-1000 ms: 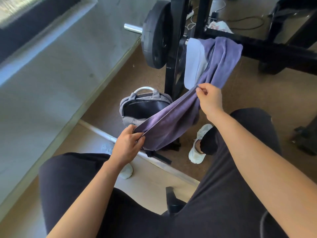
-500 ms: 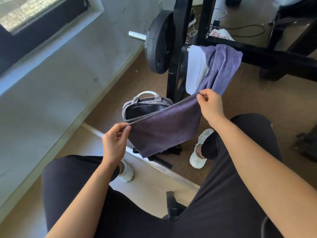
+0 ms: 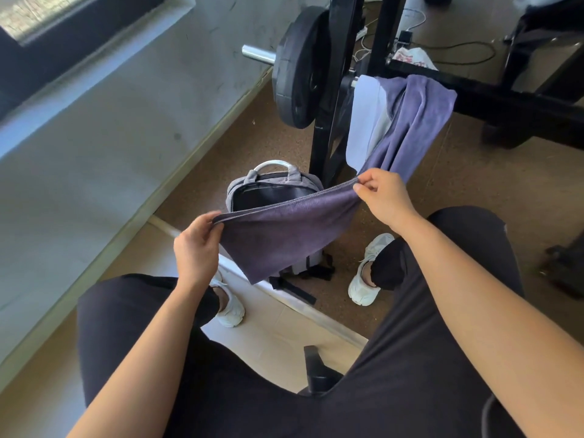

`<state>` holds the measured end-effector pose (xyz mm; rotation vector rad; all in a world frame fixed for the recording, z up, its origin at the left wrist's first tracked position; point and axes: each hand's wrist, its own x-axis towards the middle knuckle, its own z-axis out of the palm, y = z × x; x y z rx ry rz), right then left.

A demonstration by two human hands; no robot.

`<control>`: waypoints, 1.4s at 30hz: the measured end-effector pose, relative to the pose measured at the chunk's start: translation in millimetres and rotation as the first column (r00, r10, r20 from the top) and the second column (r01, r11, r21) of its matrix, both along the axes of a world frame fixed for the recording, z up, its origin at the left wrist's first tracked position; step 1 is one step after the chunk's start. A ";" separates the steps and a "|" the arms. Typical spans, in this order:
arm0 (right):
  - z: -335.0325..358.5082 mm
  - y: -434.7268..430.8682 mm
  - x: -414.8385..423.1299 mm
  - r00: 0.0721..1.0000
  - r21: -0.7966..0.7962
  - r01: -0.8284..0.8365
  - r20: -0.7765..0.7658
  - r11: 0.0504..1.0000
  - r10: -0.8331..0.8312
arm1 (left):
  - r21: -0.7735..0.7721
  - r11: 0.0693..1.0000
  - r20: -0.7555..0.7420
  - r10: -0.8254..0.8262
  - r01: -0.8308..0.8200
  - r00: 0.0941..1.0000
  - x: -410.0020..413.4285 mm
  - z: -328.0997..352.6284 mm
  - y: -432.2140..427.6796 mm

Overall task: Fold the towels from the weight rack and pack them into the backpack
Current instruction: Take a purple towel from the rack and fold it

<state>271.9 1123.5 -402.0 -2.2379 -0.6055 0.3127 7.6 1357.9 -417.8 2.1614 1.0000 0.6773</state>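
A purple towel [image 3: 290,229] still hangs by its far end over the black weight rack bar [image 3: 493,93]. Its near edge is stretched flat between my two hands. My left hand [image 3: 197,248] pinches the left corner, and my right hand [image 3: 384,197] pinches the edge farther right. A pale white towel [image 3: 363,121] is draped on the same bar, just left of the purple one. Under the stretched towel a grey backpack [image 3: 275,181] stands open on the floor, with its lower half hidden by the cloth.
A black weight plate [image 3: 297,67] on a steel bar stands left of the rack upright. A grey wall with a window runs along the left. My legs in black trousers and white shoes straddle a bench, and cables and a bag lie behind the rack.
My left hand slid left and up along the towel's edge, pulling it away from the right hand. The edge, slack and bunched before, is now spread wide and taut.
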 end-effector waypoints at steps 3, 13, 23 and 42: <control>-1.0 1.2 -2.1 0.998 0.025 0.014 -0.066 1.000 -0.012 | -0.149 0.986 0.082 0.087 -0.074 0.993 1.2 -2.1 4.9; 4.5 12.6 -20.9 0.890 0.207 0.189 -0.449 0.960 -0.078 | -0.328 0.933 0.132 0.197 -0.145 0.971 1.9 0.6 7.2; 19.2 24.3 -72.9 0.877 0.363 -0.160 -0.374 0.918 0.301 | -0.696 0.679 0.236 -0.090 0.233 0.967 14.1 23.0 -50.2; 16.8 38.9 -96.3 0.788 0.407 -0.320 -0.388 0.856 0.479 | -0.834 0.443 0.349 -0.039 0.330 0.936 27.5 24.6 -59.9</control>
